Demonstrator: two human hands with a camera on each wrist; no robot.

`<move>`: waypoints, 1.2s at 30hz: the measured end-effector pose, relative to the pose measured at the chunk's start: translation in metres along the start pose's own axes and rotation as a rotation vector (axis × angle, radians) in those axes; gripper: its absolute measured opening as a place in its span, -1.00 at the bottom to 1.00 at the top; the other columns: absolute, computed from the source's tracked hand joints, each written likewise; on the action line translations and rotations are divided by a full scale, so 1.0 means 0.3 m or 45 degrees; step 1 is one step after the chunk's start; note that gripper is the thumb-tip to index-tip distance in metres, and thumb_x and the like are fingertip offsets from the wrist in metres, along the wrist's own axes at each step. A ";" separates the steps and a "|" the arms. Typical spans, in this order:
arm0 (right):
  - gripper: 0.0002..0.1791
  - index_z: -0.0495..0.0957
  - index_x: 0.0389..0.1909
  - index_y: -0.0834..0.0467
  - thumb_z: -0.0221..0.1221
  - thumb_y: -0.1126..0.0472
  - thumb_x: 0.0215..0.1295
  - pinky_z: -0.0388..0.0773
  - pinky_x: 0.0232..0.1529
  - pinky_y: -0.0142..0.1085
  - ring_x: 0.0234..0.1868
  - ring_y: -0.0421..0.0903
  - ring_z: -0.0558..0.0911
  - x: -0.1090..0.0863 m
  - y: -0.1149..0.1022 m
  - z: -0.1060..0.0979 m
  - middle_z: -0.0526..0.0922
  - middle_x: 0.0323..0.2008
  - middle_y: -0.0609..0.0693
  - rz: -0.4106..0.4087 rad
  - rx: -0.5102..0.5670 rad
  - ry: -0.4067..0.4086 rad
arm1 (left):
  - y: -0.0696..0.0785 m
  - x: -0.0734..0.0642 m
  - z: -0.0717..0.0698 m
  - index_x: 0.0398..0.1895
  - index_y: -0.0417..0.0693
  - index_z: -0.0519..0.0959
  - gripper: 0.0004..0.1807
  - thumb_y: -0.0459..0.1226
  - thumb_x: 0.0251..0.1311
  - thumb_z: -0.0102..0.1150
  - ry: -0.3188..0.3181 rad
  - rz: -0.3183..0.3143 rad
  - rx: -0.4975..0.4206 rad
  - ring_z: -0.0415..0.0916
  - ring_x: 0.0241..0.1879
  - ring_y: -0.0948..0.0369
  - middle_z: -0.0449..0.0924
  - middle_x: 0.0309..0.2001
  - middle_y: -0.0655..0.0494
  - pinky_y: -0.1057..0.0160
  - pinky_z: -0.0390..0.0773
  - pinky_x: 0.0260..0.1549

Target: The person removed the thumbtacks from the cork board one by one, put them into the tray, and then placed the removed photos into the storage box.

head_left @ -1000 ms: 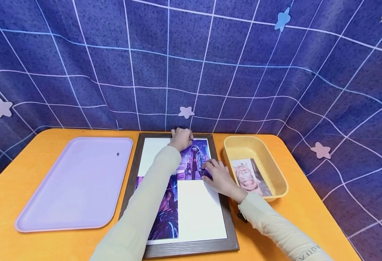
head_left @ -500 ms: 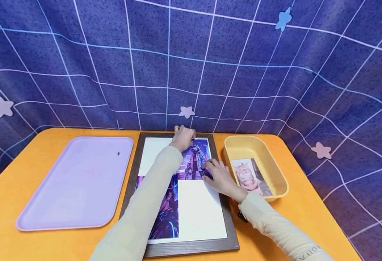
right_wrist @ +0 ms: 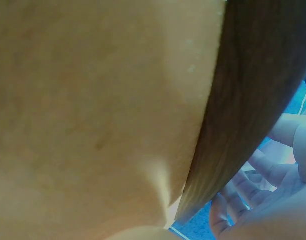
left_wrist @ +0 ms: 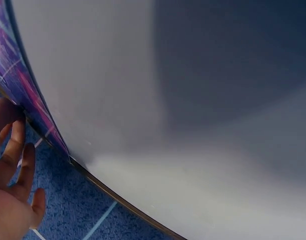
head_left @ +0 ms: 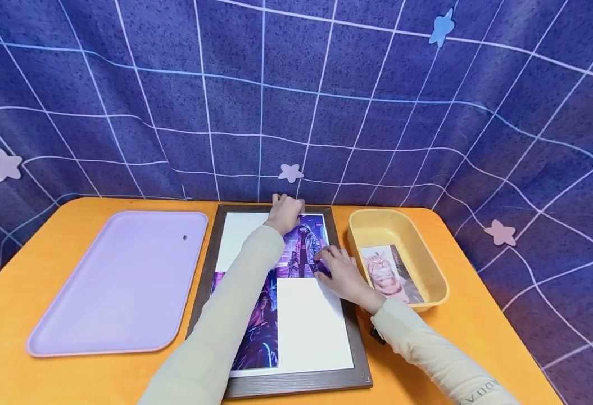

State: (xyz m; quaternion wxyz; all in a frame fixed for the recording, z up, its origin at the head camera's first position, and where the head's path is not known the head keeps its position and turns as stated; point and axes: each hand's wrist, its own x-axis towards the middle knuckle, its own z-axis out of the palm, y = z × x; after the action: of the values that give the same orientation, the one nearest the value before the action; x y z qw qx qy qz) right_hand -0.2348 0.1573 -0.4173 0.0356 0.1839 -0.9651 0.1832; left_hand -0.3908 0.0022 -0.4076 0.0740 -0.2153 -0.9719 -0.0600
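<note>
Working near the center of the head view, the left hand (head_left: pixel 285 214) rests at the upper edge of a hooded-figure print (head_left: pixel 303 243) while the right hand (head_left: pixel 345 275) touches its lower right side; the print lies on white backing (head_left: pixel 312 326) in the upper-right quarter of a dark picture frame (head_left: pixel 296 386). Whether either hand pinches it cannot be told; light fingertip pressure and squared edges should seat it straight.

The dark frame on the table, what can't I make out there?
Head view: the left sleeve crosses the dark frame and hides part of the lower-left print.
Head view: the left hand covers part of the upper-right print; the right hand covers its lower-right corner.
Left wrist view: a purple print is cut off by the left edge.
</note>
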 end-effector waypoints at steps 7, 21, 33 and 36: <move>-0.70 0.49 -0.07 0.09 0.20 0.15 0.16 0.20 -0.19 -0.20 0.00 0.04 0.36 0.002 -0.001 -0.002 0.45 0.02 0.04 0.012 -0.001 -0.006 | -0.009 -0.001 0.001 -0.29 0.03 0.58 -0.85 -0.27 0.02 0.24 0.000 -0.043 -0.043 0.42 -0.16 0.08 0.62 -0.22 0.15 -0.01 0.14 0.00; -0.69 0.49 -0.07 0.09 0.20 0.14 0.16 0.20 -0.20 -0.21 -0.01 0.03 0.36 0.004 0.005 0.004 0.46 0.01 0.04 0.011 -0.008 -0.005 | 0.006 -0.001 -0.002 -0.34 0.05 0.59 -0.85 -0.25 -0.03 0.30 0.013 0.025 0.044 0.43 -0.17 0.05 0.64 -0.26 0.13 0.02 0.17 -0.05; -0.70 0.49 -0.07 0.08 0.21 0.15 0.16 0.21 -0.20 -0.21 -0.02 0.03 0.36 0.003 0.003 0.004 0.46 0.01 0.04 0.014 -0.003 -0.006 | 0.007 0.003 0.002 -0.31 0.07 0.61 -0.83 -0.23 -0.04 0.31 0.003 0.036 0.094 0.47 -0.18 0.05 0.65 -0.24 0.12 0.05 0.26 -0.10; -0.70 0.49 -0.07 0.08 0.21 0.15 0.16 0.21 -0.19 -0.20 -0.01 0.03 0.36 0.003 0.004 0.003 0.46 0.01 0.04 0.016 0.001 -0.010 | 0.007 0.006 0.005 -0.30 0.09 0.63 -0.83 -0.23 -0.02 0.29 -0.012 0.038 0.117 0.48 -0.17 0.05 0.65 -0.22 0.14 0.06 0.29 -0.10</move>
State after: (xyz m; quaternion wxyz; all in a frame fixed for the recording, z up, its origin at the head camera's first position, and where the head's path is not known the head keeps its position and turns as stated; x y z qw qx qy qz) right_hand -0.2361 0.1576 -0.4185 0.0305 0.1785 -0.9663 0.1828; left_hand -0.3917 0.0051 -0.4085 0.0801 -0.2266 -0.9706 -0.0132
